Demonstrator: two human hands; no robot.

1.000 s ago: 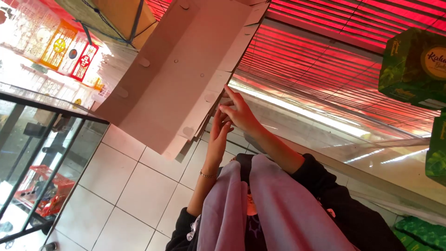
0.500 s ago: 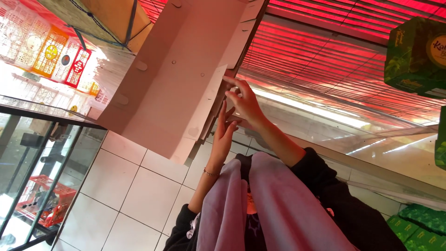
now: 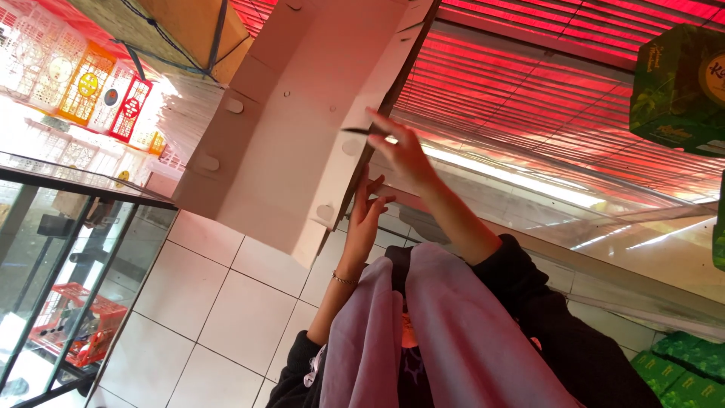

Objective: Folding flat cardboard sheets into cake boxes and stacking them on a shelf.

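A large flat white cardboard box blank (image 3: 302,143), with round tabs along its folds, is held up in front of me. My left hand (image 3: 366,210), a thin bracelet on its wrist, lies with straight fingers against the blank's right edge near the lower corner. My right hand (image 3: 404,151) is higher on the same edge, its fingertips pinching the cardboard by a dark slit. Both arms wear black sleeves, and a lilac scarf (image 3: 423,340) hangs over my chest between them.
A glass display cabinet (image 3: 68,249) with a red basket (image 3: 75,325) inside stands at the left on a white tiled floor (image 3: 219,302). Green boxes (image 3: 680,83) are at the right. A red slatted shutter (image 3: 544,91) runs behind. Colourful packages (image 3: 98,94) stand at top left.
The cardboard blank has come closer and higher in view. My right hand has slid up its edge, away from my left hand, which stays low on the edge.
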